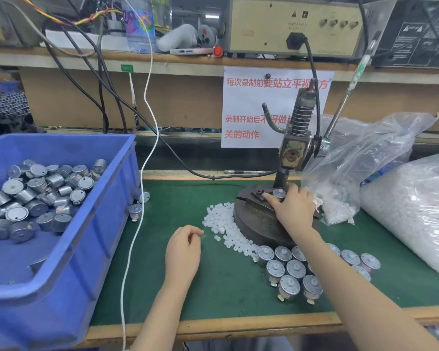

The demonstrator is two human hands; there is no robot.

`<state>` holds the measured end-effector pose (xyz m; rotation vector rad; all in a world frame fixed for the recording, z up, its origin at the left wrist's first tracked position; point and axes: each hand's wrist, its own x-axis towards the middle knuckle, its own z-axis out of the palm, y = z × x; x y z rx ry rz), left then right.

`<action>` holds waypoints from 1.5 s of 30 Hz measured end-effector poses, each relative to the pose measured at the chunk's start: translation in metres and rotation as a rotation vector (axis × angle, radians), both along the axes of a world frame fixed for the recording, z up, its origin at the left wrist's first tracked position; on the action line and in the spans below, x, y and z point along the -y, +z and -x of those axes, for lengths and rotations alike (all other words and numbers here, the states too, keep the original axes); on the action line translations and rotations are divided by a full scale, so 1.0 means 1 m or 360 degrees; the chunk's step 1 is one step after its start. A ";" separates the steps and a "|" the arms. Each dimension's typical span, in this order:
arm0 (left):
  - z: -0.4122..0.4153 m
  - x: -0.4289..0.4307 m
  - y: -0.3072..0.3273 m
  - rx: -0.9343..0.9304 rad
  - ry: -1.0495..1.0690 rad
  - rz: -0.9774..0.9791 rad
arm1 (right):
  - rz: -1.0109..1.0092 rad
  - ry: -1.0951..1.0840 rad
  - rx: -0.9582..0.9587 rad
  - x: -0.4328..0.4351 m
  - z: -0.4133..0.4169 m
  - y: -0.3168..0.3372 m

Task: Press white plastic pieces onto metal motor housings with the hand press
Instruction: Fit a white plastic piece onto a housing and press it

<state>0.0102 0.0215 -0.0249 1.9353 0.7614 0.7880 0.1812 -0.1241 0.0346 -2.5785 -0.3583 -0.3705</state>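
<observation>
While it sits upright on the fixture under the ram of the dark iron hand press (pixel 293 148), the small silver cylindrical metal motor housing (pixel 279 193) is gripped by the right hand (pixel 293 207), whose fingers curl round its sides. The left hand (pixel 185 247) rests on the green-matted desk (pixel 213 287) with its fingers curled and their tips close together; something pale shows at the tips (too faint to tell whether it is pinched). Against the left edge of the press's round base lies a heap of small white plastic pieces (pixel 221 220). In front of the base, partly under the right forearm, a cluster of silver motors (pixel 292 271) stands on end. At the left of the desk a blue plastic bin (pixel 107 224) holds a loose pile of metal motors (pixel 36 193), with two more lying just outside it. To the right lie clear plastic bags (pixel 416 211) of white pieces.
</observation>
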 end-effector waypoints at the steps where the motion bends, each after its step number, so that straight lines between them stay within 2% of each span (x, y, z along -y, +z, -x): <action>1: 0.000 0.000 0.000 0.0002 -0.0001 0.0004 | -0.0024 0.0055 -0.0054 0.002 0.000 0.002; 3: 0.000 0.000 0.000 0.0001 -0.0004 0.0009 | -0.0207 0.0246 -0.0193 0.009 -0.001 0.010; 5: 0.000 0.000 -0.001 0.0003 -0.0007 0.0004 | -0.0524 0.0385 -0.0241 0.019 0.001 0.022; 10: -0.001 0.000 -0.003 0.0005 -0.0019 -0.0001 | -0.1433 0.0294 -0.0182 0.047 -0.001 0.074; 14: -0.001 0.000 -0.002 0.0016 -0.0020 0.0014 | -0.1914 0.0506 -0.0442 0.049 -0.016 0.128; 16: 0.000 0.000 -0.002 0.0014 -0.0014 0.0022 | -0.2023 0.0596 -0.0501 0.053 -0.018 0.144; 19: -0.001 0.000 0.000 -0.0003 -0.0008 0.0026 | -0.2032 0.0758 -0.0549 0.056 -0.018 0.154; 21: 0.000 -0.001 0.000 -0.0016 -0.0007 0.0032 | -0.2007 0.0726 -0.0545 0.055 -0.018 0.156; 26: 0.000 0.000 0.001 -0.0013 -0.0001 0.0053 | -0.1573 0.0642 -0.0317 0.055 -0.007 0.134; 31: 0.003 0.002 0.002 -0.0002 -0.0011 0.0067 | -0.1714 0.0759 -0.0343 0.057 -0.002 0.119; 33: 0.003 0.002 0.002 -0.0004 -0.0017 0.0077 | -0.1773 0.0729 -0.0275 0.053 -0.001 0.117; 39: 0.001 0.000 0.000 -0.0005 -0.0015 0.0061 | -0.1680 0.0755 -0.0065 0.055 0.002 0.107; 41: 0.001 0.000 -0.001 -0.0019 -0.0026 0.0048 | -0.1692 0.0648 0.0070 0.055 0.005 0.089; 43: 0.001 0.000 -0.001 -0.0030 -0.0037 0.0037 | -0.1578 0.0425 0.0080 0.054 0.006 0.062; 45: 0.001 0.000 -0.001 -0.0026 -0.0048 0.0027 | -0.1220 0.0311 -0.0103 0.050 0.002 0.038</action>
